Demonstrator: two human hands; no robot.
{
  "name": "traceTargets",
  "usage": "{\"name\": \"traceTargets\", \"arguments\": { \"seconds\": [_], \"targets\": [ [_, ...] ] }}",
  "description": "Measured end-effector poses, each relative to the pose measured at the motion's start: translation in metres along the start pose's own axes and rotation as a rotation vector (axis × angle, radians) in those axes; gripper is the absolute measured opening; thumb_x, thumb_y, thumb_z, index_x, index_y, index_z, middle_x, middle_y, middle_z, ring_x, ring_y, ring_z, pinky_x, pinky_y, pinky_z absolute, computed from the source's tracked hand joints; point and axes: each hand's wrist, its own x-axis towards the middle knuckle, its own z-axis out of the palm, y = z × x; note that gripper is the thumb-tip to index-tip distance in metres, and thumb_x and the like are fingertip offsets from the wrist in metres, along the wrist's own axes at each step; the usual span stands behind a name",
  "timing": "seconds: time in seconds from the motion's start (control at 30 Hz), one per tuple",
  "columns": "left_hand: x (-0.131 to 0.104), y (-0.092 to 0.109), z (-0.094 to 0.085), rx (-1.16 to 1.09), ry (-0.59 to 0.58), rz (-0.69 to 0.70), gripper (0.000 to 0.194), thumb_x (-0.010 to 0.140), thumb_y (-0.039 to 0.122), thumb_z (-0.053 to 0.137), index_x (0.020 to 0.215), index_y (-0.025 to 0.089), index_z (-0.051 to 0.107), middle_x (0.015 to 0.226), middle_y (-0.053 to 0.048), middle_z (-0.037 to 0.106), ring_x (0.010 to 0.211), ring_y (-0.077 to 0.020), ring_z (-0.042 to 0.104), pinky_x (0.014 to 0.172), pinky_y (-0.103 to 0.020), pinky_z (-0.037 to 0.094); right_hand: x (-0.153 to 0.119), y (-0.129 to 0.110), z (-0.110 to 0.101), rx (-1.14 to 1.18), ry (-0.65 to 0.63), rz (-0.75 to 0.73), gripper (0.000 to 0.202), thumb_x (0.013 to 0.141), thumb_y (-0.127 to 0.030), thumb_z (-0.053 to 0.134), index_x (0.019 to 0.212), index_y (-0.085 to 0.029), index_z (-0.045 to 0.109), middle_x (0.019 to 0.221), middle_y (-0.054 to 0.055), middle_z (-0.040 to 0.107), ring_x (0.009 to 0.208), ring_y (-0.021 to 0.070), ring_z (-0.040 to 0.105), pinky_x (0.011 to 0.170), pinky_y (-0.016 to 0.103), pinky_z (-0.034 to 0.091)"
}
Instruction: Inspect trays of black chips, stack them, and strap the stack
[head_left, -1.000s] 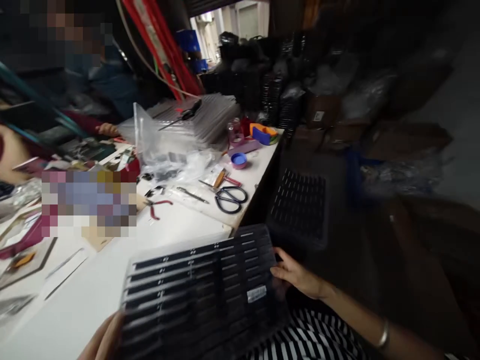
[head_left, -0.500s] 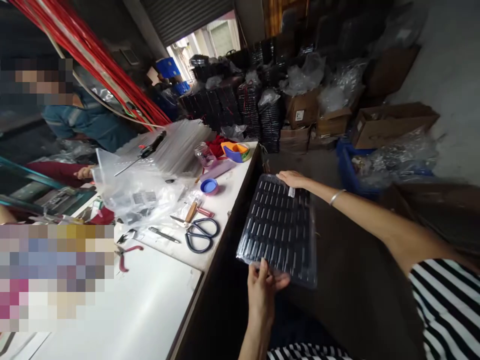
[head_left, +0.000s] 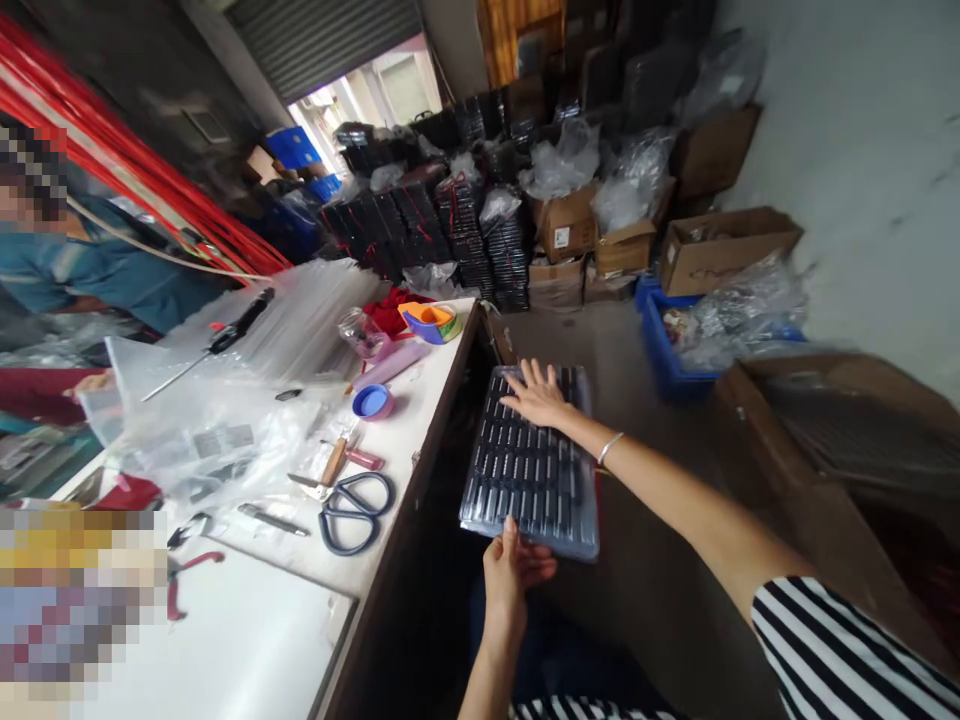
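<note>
A dark slotted plastic tray [head_left: 529,470] hangs in the air just off the right edge of the white surface [head_left: 262,640], over the floor, with rows of narrow ribbed compartments and a glossy, clear-looking rim. The left hand [head_left: 514,575] grips its near edge, thumb on top and fingers curled beneath; the right hand [head_left: 536,395] lies flat and open on the far end, fingers spread, a thin metal bangle on that wrist. On the surface, near its right edge, lie black-handled scissors [head_left: 352,510], a wooden-handled tool [head_left: 332,462] and a small blue cap [head_left: 373,402]; further in, crumpled clear plastic bags [head_left: 202,430] and a stack of clear ribbed sheets [head_left: 300,315] with a screwdriver [head_left: 217,340] on top. At the far corner sits an orange and blue dish [head_left: 431,320]. Beyond, bound stacks of black trays [head_left: 457,235], brown cardboard boxes [head_left: 720,250] and a blue crate [head_left: 667,345] filled with plastic wrap crowd the concrete floor under a half-raised roller shutter [head_left: 330,35]. Another person's hand [head_left: 94,382] rests at the far left.
</note>
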Motion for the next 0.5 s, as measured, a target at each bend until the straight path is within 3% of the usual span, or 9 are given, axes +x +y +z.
{"name": "traceTargets", "arguments": {
  "seconds": [0.07, 0.2, 0.3, 0.5],
  "targets": [
    [0.000, 0.000, 0.000, -0.001, -0.025, 0.003, 0.058, 0.064, 0.071, 0.061, 0.067, 0.015, 0.048, 0.060, -0.012, 0.066, 0.051, -0.0221, 0.065, 0.052, -0.031, 0.054, -0.028, -0.021, 0.009, -0.005, -0.010, -0.036, 0.069, 0.089, -0.063, 0.029, 0.145, -0.022, 0.030, 0.154, 0.012, 0.012, 0.140, 0.0333, 0.003, 0.110, 0.053, 0.004],
    [-0.003, 0.000, -0.006, 0.016, -0.090, -0.003, 0.058, 0.067, 0.071, 0.058, 0.071, 0.014, 0.050, 0.062, -0.013, 0.067, 0.052, -0.0221, 0.065, 0.054, -0.033, 0.054, -0.069, -0.048, 0.020, -0.001, 0.033, 0.002, 0.073, 0.091, -0.060, 0.027, 0.144, -0.011, 0.029, 0.152, 0.018, 0.013, 0.140, 0.0340, 0.003, 0.110, 0.050, 0.006],
    [-0.014, -0.002, -0.021, 0.040, -0.152, 0.006, 0.061, 0.068, 0.070, 0.058, 0.081, 0.011, 0.055, 0.070, -0.014, 0.068, 0.055, -0.0200, 0.065, 0.055, -0.032, 0.053, -0.075, -0.054, 0.023, 0.017, 0.070, 0.073, 0.073, 0.091, -0.058, 0.032, 0.142, -0.007, 0.031, 0.151, 0.021, 0.017, 0.140, 0.0335, 0.006, 0.111, 0.050, 0.005],
    [-0.064, -0.005, -0.073, 0.076, -0.221, 0.161, 0.052, 0.066, 0.057, 0.069, 0.085, 0.010, 0.062, 0.079, -0.011, 0.069, 0.064, -0.0153, 0.064, 0.062, -0.025, 0.050, -0.075, -0.055, 0.013, 0.086, 0.035, 0.123, 0.059, 0.089, -0.050, 0.049, 0.138, -0.019, 0.038, 0.150, 0.011, 0.024, 0.137, 0.0323, 0.018, 0.109, 0.058, 0.011]
  ]
}}
